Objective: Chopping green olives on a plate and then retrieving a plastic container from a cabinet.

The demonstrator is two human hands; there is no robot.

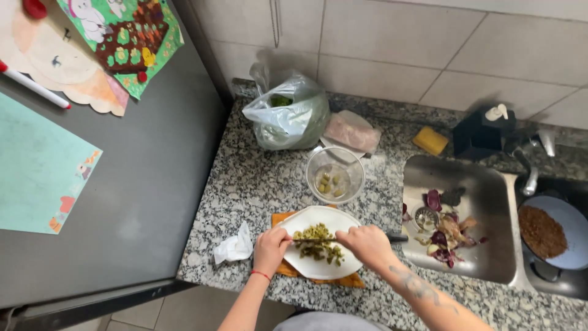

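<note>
Gripping the knife (318,240) tight, the right hand (367,244) is chopping green bits (318,244) on the white board (318,270) just under it, while the left hand (271,245) is pressing curled fingers beside them to keep the pile still.

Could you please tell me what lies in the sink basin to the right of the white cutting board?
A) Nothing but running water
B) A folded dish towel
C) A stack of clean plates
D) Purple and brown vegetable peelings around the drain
D: purple and brown vegetable peelings lie scattered around the drain strainer in the metal sink, right of the white cutting board.
</note>
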